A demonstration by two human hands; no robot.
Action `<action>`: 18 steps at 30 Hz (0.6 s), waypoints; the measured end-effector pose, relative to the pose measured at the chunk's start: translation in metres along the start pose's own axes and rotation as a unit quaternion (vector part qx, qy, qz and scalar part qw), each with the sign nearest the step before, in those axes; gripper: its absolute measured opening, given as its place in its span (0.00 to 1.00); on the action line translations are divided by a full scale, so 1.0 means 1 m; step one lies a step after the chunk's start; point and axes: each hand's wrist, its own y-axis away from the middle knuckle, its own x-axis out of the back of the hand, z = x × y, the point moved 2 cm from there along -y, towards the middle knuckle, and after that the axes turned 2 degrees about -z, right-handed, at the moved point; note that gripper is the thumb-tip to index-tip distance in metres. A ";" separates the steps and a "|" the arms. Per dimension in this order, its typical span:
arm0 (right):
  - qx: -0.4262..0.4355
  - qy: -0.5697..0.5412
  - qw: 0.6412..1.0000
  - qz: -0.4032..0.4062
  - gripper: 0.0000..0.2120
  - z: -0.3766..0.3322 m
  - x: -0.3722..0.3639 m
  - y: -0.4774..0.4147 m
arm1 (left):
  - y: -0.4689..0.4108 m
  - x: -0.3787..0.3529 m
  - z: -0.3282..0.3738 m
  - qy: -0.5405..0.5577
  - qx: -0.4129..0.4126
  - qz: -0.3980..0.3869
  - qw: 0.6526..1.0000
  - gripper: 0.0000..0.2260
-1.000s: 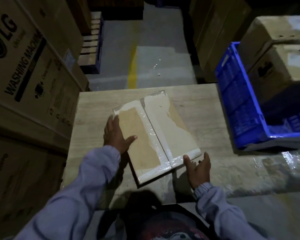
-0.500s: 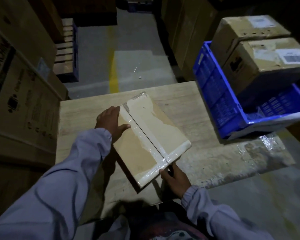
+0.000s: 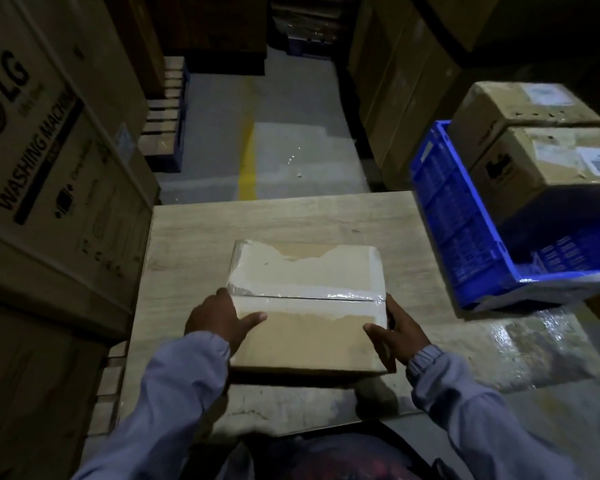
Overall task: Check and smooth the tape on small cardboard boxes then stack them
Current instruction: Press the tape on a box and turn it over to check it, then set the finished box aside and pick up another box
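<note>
A small cardboard box (image 3: 309,327) lies flat on the wooden table (image 3: 194,237), square to me. A strip of clear tape (image 3: 305,294) runs across its top seam from left to right, with torn white paper around it. My left hand (image 3: 219,318) grips the box's left edge, thumb laid on top. On the right edge my right hand (image 3: 394,329) holds the box, thumb over the top face. Both sleeves are pale lilac.
A blue plastic crate (image 3: 465,220) stands at the right with two taped cardboard boxes (image 3: 541,157) in it. Tall washing machine cartons (image 3: 49,161) wall the left side. Shiny plastic film (image 3: 534,344) covers the table's right part. A grey floor aisle with a yellow line (image 3: 248,161) lies beyond.
The box has been turned from a diagonal lie to square with me, its tape seam now running left to right. My right hand moved from the near corner to the right edge.
</note>
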 end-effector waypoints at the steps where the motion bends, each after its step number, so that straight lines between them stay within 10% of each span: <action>1: -0.007 0.001 1.000 -0.004 0.26 -0.004 0.002 -0.002 | 0.003 -0.002 -0.001 0.009 0.001 0.007 1.000 0.36; 18: 0.007 -0.047 0.995 0.092 0.21 -0.031 0.076 -0.074 | -0.015 0.012 0.079 0.312 0.029 0.062 0.947 0.08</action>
